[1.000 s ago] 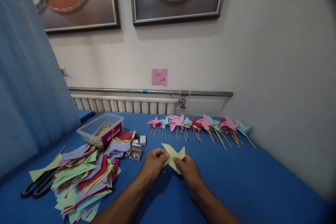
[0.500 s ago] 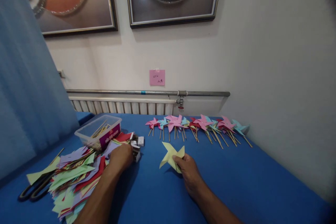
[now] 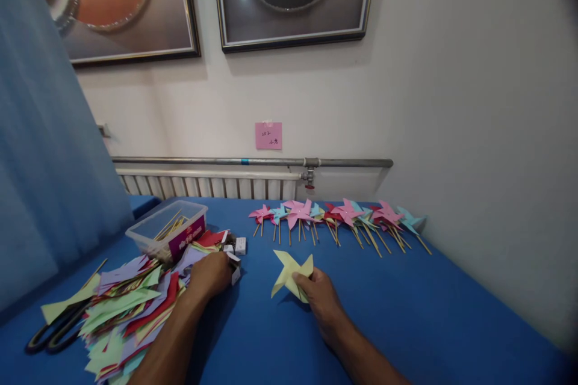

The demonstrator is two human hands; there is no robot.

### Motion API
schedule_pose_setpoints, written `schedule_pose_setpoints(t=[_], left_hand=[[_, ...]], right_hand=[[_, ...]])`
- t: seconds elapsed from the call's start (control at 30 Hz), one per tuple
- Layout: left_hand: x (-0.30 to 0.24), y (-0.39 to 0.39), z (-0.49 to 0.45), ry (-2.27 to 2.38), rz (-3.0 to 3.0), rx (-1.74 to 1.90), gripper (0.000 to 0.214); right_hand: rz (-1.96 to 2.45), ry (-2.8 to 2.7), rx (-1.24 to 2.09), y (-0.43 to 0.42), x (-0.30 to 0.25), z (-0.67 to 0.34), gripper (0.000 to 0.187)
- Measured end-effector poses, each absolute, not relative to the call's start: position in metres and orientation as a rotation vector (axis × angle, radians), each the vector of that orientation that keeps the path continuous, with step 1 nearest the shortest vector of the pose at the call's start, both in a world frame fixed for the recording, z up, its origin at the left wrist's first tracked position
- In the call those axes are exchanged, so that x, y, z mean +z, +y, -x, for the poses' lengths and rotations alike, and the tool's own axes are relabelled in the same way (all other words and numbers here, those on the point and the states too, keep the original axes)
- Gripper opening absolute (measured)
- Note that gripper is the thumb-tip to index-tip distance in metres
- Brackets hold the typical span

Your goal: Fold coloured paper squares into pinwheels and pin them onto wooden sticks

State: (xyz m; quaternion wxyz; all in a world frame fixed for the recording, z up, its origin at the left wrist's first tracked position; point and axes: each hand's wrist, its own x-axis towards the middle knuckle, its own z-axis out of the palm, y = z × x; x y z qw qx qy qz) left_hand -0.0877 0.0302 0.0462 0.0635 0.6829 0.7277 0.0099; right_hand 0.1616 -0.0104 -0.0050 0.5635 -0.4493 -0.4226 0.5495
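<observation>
The pale yellow pinwheel (image 3: 287,269) is smooth, matt paper, as are the stacked coloured sheets (image 3: 121,299). The tub (image 3: 147,245) is clear, glossy plastic (the sticks (image 3: 170,226) inside look like bare wood), and the blue tabletop (image 3: 264,337) looks matt.

My right hand (image 3: 321,295) pinches a pale-yellow folded-paper pinwheel (image 3: 286,273) over the smooth blue tabletop (image 3: 406,313); my left hand (image 3: 211,274), fingertips hidden, is at a small, open, pale cardboard box (image 3: 235,275).
</observation>
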Motion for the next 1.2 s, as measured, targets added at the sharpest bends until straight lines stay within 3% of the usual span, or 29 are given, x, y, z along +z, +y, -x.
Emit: schedule_pose_setpoints(t=[1.2], left_hand=[[0.049,0.025,0.075,2.196,-2.207,0.120,0.030]], right_hand=[[1.084,-1.037,1.256,-0.009,-0.006,-0.162,0.036]])
